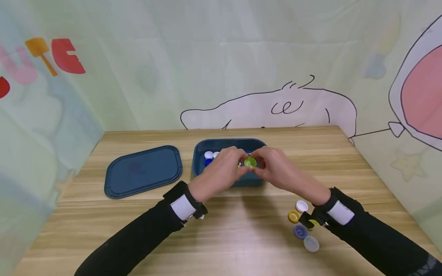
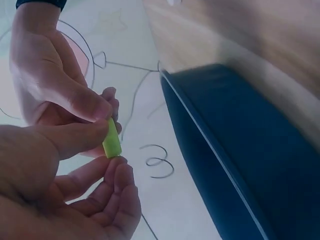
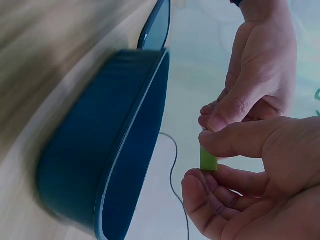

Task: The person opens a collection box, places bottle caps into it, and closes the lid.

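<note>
Caps of round plastic in white, yellow and blue (image 1: 300,232) lie near right on the pale wood-grain table (image 1: 221,237). Beyond them, the left hand (image 1: 224,163) and right hand (image 1: 274,165) together pinch a bright green round plastic cap (image 1: 250,162) above the deep dark-blue plastic box (image 1: 249,182), which holds white and blue caps (image 1: 208,155). Farther left lies a flat dark-blue plastic tray (image 1: 143,171); a cartoon-printed sheet (image 1: 221,69) hangs at the far side.

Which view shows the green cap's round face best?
The head view: the green cap turns its round face to the camera, pinched between the left hand and right hand. Both wrist views catch it edge-on, showing only its side, partly covered.
</note>
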Demonstrator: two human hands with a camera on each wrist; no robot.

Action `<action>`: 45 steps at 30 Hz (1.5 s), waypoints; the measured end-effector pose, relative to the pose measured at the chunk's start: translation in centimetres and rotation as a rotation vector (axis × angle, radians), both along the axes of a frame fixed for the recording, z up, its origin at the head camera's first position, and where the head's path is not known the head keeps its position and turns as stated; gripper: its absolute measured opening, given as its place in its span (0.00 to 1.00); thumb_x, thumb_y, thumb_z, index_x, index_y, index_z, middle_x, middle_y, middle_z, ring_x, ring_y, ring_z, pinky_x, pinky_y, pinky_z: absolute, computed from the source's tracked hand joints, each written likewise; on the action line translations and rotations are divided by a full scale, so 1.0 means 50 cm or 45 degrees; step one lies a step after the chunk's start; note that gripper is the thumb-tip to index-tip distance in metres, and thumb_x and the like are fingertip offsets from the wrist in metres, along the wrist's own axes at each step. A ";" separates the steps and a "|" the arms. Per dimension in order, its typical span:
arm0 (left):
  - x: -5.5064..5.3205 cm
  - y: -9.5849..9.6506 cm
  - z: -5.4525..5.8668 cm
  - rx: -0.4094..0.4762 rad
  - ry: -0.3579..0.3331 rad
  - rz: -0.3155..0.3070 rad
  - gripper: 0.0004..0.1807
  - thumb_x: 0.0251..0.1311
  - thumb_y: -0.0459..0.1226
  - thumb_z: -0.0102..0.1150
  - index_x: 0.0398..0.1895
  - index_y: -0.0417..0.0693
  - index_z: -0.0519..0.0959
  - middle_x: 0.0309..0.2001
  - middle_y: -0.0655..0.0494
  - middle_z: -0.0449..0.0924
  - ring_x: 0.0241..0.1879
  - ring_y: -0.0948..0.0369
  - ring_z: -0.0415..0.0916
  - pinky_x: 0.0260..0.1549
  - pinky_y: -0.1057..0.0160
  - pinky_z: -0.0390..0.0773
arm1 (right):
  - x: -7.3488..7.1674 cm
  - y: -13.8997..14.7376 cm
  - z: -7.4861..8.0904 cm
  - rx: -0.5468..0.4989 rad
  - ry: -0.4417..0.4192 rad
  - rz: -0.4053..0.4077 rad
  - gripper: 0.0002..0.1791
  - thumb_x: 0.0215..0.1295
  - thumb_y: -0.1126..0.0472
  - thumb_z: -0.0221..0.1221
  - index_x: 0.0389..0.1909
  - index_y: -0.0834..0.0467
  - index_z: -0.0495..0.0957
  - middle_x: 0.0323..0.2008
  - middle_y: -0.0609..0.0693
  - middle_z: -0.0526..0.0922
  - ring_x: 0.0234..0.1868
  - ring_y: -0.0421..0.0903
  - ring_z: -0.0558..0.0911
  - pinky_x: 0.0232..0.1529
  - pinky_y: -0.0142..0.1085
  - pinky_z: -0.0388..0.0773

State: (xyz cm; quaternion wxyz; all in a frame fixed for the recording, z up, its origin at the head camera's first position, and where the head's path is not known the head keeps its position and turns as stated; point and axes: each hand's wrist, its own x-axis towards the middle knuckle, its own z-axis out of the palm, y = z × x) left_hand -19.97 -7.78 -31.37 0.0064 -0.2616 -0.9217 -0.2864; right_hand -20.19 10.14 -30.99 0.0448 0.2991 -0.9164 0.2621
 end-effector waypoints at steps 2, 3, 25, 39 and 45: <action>-0.013 0.000 0.000 -0.010 -0.011 -0.001 0.16 0.59 0.43 0.62 0.46 0.44 0.81 0.36 0.56 0.76 0.34 0.63 0.71 0.27 0.72 0.73 | -0.012 -0.002 0.000 0.013 -0.002 -0.008 0.13 0.53 0.67 0.67 0.40 0.65 0.81 0.27 0.51 0.77 0.26 0.43 0.72 0.27 0.33 0.72; -0.020 0.001 -0.001 -0.024 -0.010 0.002 0.16 0.60 0.43 0.62 0.46 0.44 0.81 0.35 0.56 0.75 0.33 0.63 0.71 0.27 0.71 0.72 | -0.018 -0.003 -0.001 0.022 -0.001 -0.013 0.13 0.53 0.66 0.67 0.40 0.65 0.81 0.27 0.51 0.77 0.26 0.43 0.72 0.27 0.33 0.72; -0.173 0.018 -0.066 -0.066 -0.110 0.183 0.14 0.60 0.38 0.61 0.48 0.42 0.80 0.36 0.54 0.78 0.28 0.61 0.74 0.25 0.68 0.71 | -0.178 -0.018 -0.086 0.100 0.023 -0.049 0.15 0.56 0.65 0.64 0.44 0.65 0.79 0.28 0.53 0.77 0.28 0.46 0.72 0.29 0.36 0.68; -0.211 0.035 -0.119 -0.106 -0.086 0.169 0.09 0.61 0.33 0.57 0.42 0.42 0.84 0.34 0.53 0.82 0.25 0.61 0.75 0.24 0.68 0.71 | -0.210 -0.032 -0.122 0.276 -0.079 -0.128 0.10 0.59 0.64 0.63 0.39 0.66 0.80 0.30 0.55 0.81 0.27 0.46 0.76 0.31 0.36 0.75; -0.211 0.035 -0.129 -0.137 -0.112 0.168 0.12 0.60 0.28 0.51 0.40 0.42 0.84 0.31 0.53 0.80 0.22 0.61 0.73 0.18 0.69 0.67 | -0.217 -0.042 -0.133 0.380 -0.103 -0.182 0.04 0.58 0.66 0.61 0.33 0.64 0.79 0.26 0.52 0.77 0.26 0.46 0.74 0.28 0.35 0.72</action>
